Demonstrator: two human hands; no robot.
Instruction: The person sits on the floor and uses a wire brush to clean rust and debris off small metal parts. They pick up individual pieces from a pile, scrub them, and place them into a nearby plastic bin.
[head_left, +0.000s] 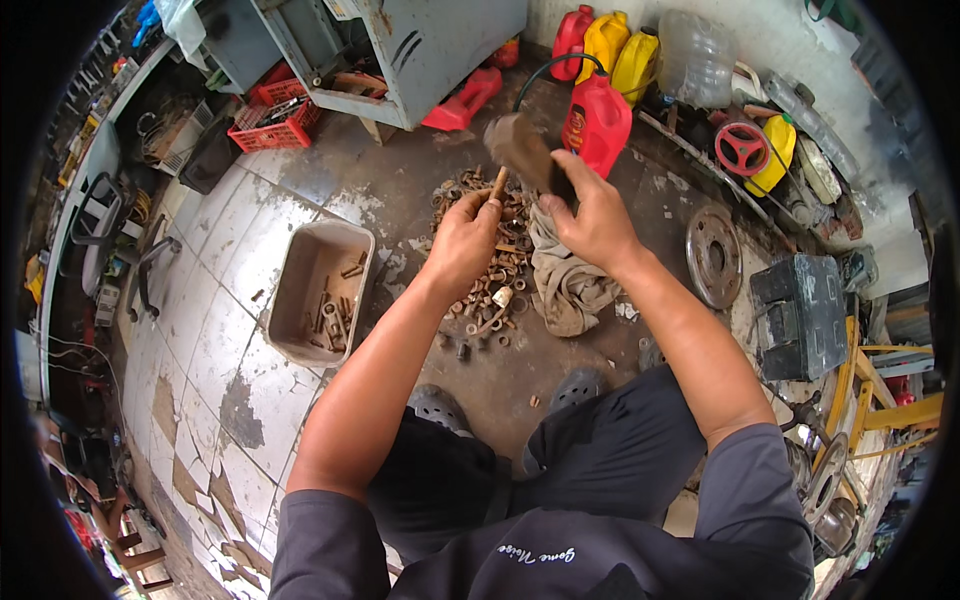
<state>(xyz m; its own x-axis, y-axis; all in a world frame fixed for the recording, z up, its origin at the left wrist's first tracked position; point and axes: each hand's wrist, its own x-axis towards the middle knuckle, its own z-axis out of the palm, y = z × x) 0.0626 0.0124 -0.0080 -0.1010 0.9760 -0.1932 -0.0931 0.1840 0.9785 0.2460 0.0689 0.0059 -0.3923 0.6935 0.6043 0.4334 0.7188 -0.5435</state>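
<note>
In my left hand (469, 229), pinched between thumb and fingers, is a slim rusty bolt or rod (500, 182). My right hand (592, 214) grips a brown, blurred block-like brush (525, 150), whose exact kind is hard to tell; it is close to the rod's upper end, and contact cannot be made out. Beneath both hands a pile of rusty nuts, bolts and washers (504, 274) lies on the floor. A crumpled grey-beige rag (574, 289) rests at the pile's right. To the left stands a dirty rectangular plastic tub (279, 300) with several bolts and a wrench-like piece inside.
A red jug (600, 120) with a hose stands beyond the hands. Upper left are a grey metal cabinet (442, 52) and a red crate (274, 139). A steel wheel disc (714, 257) and a black toolbox (799, 319) are at right. Grey clogs (439, 406) flank the near floor.
</note>
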